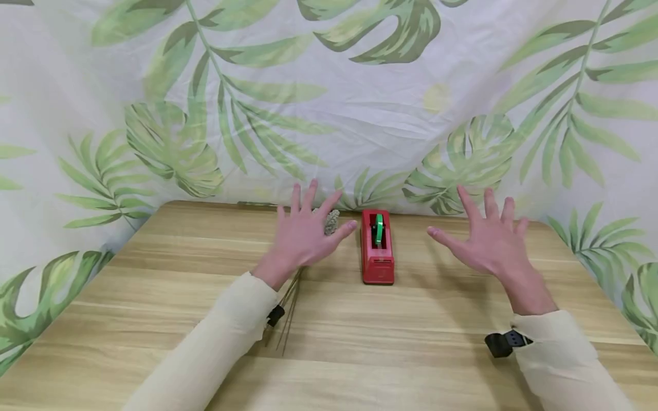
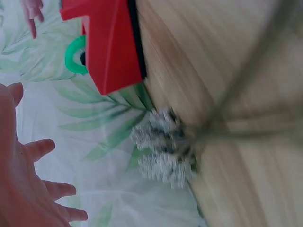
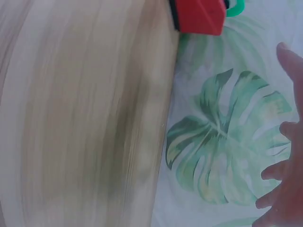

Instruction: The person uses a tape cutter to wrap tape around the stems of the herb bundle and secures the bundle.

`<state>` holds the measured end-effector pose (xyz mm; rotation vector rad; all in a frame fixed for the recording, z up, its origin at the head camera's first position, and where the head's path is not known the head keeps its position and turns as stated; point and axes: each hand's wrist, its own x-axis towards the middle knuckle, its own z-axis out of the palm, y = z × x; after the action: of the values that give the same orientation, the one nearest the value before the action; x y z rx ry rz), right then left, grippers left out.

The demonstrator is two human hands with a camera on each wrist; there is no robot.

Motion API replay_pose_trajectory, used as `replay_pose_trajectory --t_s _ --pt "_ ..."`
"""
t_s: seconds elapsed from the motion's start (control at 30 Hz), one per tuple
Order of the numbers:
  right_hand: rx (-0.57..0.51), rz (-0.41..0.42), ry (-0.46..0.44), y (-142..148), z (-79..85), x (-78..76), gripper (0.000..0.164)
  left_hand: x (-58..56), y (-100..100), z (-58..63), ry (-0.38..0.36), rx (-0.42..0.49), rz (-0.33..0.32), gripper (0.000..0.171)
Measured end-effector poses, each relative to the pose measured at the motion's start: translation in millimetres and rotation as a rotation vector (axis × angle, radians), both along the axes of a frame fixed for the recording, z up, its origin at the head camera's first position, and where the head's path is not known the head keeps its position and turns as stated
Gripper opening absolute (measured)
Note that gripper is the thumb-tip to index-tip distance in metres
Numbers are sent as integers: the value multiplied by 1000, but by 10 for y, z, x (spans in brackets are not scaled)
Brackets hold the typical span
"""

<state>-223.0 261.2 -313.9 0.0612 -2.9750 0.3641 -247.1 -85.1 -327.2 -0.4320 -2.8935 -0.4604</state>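
Note:
Both hands hover over a wooden table with fingers spread, holding nothing. My left hand is above a bunch of dried flowers, whose fluffy grey-white heads show in the left wrist view. In the head view the hand covers much of the bunch, and its thin brown stems stick out below the wrist. Between the hands stands a red tape dispenser with a roll of green tape in its top. To the right of the dispenser is my right hand, thumb pointing toward it.
The wooden table ends at a back edge just behind the dispenser. A white cloth printed with green leaves hangs behind and around it. Each wrist wears a black strap, with a small black camera on the right one.

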Motion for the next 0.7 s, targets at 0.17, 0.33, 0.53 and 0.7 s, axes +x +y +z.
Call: replay_pose_trajectory --t_s 0.17,0.33,0.53,0.7 --pt "-102 54 45 -104 -10 24 107 39 132 -50 -35 207 -58 76" --pt "-326 183 48 -265 -39 69 96 36 323 -131 -145 487 -151 64" --pt "-525 250 20 -447 -100 126 81 41 544 -261 -343 720 -198 60" --pt "-687 234 -62 -543 -127 172 67 54 615 -360 -404 778 -205 63"
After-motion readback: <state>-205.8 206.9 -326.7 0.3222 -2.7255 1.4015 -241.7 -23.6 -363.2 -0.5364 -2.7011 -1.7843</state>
